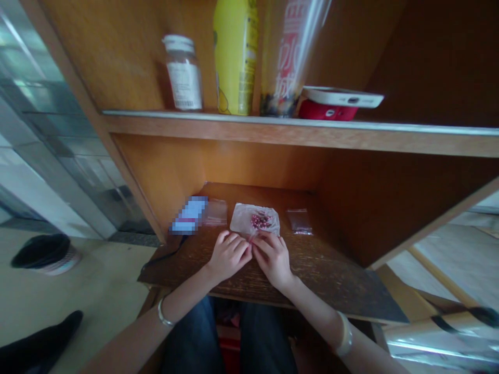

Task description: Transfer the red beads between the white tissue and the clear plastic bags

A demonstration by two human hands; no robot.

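Note:
A white, paper-like sheet (241, 218) lies on the dark wooden desktop (331, 270), with a cluster of small dark red and pinkish beads (262, 221) on its right half. At the sheet's near edge, my left hand (232, 254) and my right hand (273, 257) meet with their fingertips pinched together. Whatever is between the fingers is too small to make out. A clear plastic bag (215, 213) lies flat left of the sheet. To the right is a small clear bag (299, 222) with something dark along its bottom.
A pixelated phone-like screen (189, 215) stands at the left with a dark cable. Above, a shelf edge (273, 124) carries a white-capped bottle (184, 72), a yellow bottle (236, 57), a clear printed cup (283, 62) and a white device (343, 97). A bin (47, 254) stands on the floor.

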